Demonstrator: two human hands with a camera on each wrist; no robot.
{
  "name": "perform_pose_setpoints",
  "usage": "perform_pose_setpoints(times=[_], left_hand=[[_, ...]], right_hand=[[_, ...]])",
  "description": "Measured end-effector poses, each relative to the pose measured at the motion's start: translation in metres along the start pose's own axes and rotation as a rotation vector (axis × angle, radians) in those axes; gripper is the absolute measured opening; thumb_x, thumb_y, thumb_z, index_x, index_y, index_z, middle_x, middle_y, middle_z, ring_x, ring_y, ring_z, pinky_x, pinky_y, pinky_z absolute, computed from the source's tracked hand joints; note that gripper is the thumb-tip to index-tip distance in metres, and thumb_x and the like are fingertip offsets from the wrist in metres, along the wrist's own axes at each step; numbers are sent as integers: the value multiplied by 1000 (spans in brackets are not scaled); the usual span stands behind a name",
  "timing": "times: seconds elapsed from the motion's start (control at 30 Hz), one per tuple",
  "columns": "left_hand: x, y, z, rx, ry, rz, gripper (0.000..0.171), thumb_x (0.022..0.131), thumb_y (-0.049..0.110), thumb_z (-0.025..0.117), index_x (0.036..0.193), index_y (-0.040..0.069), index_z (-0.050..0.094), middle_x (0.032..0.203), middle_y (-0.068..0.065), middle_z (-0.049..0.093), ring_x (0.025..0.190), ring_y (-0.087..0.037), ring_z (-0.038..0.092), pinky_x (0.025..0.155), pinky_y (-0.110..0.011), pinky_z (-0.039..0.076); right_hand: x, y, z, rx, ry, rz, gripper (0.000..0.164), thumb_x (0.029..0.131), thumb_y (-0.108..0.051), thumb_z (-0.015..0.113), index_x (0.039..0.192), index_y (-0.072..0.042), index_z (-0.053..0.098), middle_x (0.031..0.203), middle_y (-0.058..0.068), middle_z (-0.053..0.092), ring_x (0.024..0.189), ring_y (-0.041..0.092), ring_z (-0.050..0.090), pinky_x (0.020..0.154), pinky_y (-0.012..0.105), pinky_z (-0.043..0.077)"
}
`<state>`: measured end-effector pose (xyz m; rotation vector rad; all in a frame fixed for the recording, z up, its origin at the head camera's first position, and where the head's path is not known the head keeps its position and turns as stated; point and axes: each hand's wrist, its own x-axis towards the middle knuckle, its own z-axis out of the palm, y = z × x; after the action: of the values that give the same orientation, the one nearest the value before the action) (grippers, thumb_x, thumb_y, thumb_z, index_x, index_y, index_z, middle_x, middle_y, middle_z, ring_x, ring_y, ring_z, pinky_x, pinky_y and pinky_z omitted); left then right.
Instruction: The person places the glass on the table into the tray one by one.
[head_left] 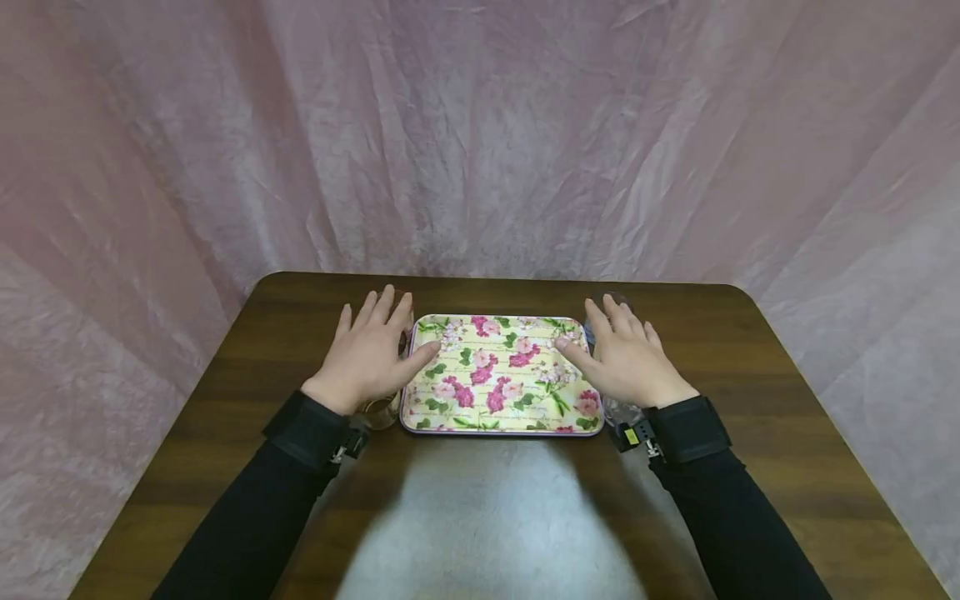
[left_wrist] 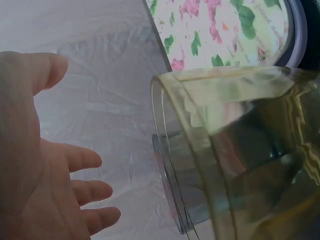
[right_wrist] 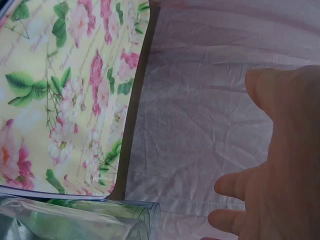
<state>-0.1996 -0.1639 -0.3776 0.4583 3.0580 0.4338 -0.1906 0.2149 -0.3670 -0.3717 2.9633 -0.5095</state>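
The left hand [head_left: 369, 354] and right hand [head_left: 633, 360], fingers extended and holding nothing, flanked the floral tray [head_left: 501, 375] on the table [head_left: 757, 400]; lowering either carelessly could have toppled the yellowish vessel [left_wrist: 250, 150] or clear vessel [right_wrist: 80, 226] beside it

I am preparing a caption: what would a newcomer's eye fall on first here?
Probably the bright floral tray, near the head view's middle, on a brown table. Then the left hand and right hand, at its two sides. In the left wrist view, a clear yellowish container looms at the right.
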Motion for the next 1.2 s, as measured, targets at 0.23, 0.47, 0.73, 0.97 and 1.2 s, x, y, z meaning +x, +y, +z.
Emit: perform_pose_setpoints(times=[0.23, 0.47, 0.73, 0.97, 1.2], left_hand=[[-1, 2, -5, -24, 18, 36, 92, 111, 67, 45, 175, 4, 21, 182, -28, 14, 170, -50, 10, 138, -68, 11], [-5, 4, -13, -93, 50, 59, 85, 114, 59, 44, 174, 3, 22, 182, -28, 15, 170, -48, 12, 139, -65, 13], [-12, -3, -33, -205, 91, 54, 76, 118, 53, 36, 175, 6, 22, 183, -24, 15, 170, -46, 14, 137, -67, 19], [-21, -20, -57, -370, 241, 12, 68, 118, 49, 40, 170, 5, 37, 176, -23, 34, 163, -46, 32, 129, -70, 32], [-32, -47, -62, -555, 353, -85, 59, 119, 46, 40, 165, 9, 49, 165, -24, 49, 150, -49, 48, 119, -71, 41]], right_hand=[[-2, 0, -2, -5, 36, -30, 83, 117, -57, 39, 174, 0, 18, 182, 28, 13, 169, 50, 11, 135, 75, 10], [-6, 0, -8, 22, 70, -42, 71, 120, -43, 35, 174, 1, 21, 182, 28, 16, 169, 48, 14, 136, 69, 15], [-15, 5, -16, 81, 92, -9, 74, 120, -48, 28, 174, 1, 17, 182, 26, 16, 170, 47, 15, 136, 69, 18], [-23, 10, -24, 146, 189, 33, 77, 118, -51, 34, 172, 3, 23, 175, 33, 27, 163, 52, 26, 128, 72, 31], [-32, 22, -29, 210, 232, 75, 81, 117, -55, 37, 172, 2, 22, 173, 35, 27, 156, 54, 37, 119, 74, 40]])
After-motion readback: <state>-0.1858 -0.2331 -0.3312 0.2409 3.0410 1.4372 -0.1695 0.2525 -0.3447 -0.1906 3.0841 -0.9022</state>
